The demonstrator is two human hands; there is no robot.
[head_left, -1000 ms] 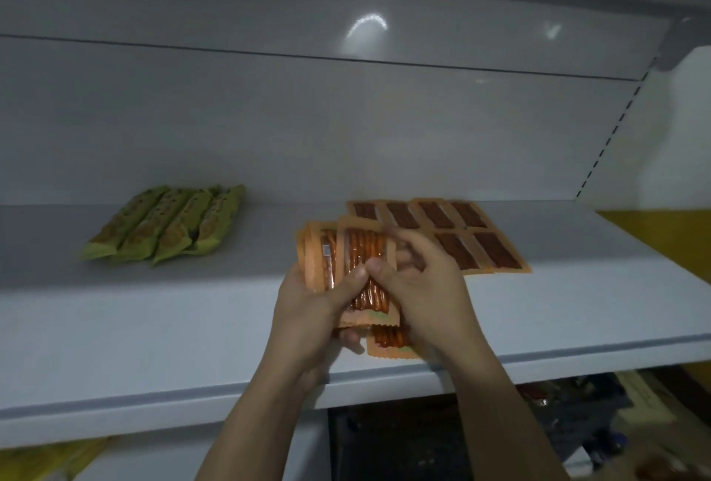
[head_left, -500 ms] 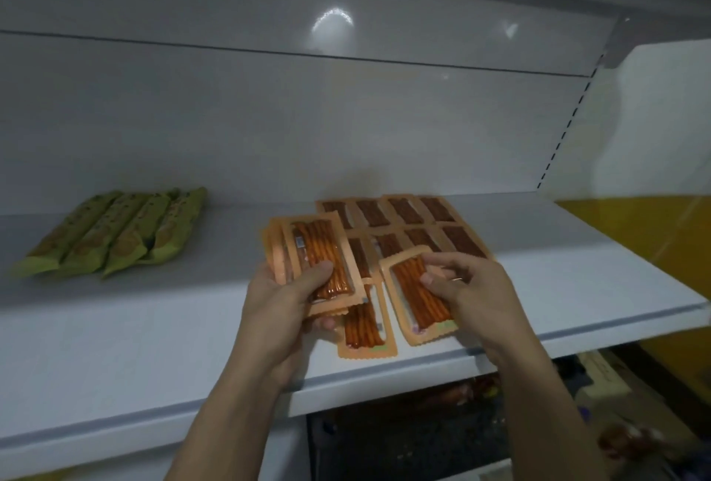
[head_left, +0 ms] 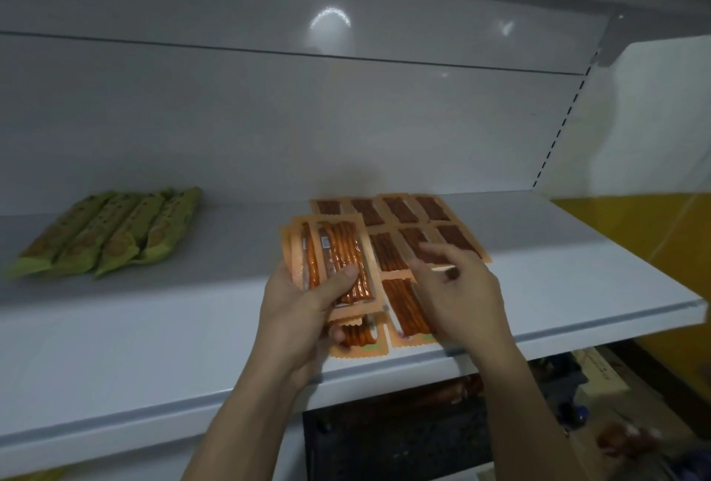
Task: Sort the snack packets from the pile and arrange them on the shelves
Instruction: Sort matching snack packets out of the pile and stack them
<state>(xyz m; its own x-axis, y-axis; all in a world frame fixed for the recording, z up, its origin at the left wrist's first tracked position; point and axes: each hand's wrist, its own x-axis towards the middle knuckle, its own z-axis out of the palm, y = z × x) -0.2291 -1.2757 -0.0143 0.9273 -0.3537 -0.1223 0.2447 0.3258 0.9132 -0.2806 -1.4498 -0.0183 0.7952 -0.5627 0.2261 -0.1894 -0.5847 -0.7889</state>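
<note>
The right hand [head_left: 459, 299], fingers [head_left: 433, 254] now loose, has released an orange-bordered plastic snack packet [head_left: 404, 305] onto the white metal shelf [head_left: 154, 326]. The left hand [head_left: 304, 311] grips the remaining stack [head_left: 338, 253], so the row grows.

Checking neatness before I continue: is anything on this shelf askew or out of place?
Slightly: the front-left orange packet sits nearer the shelf edge than its neighbour, breaking the row. The green packets lie slanted to that edge.
</note>
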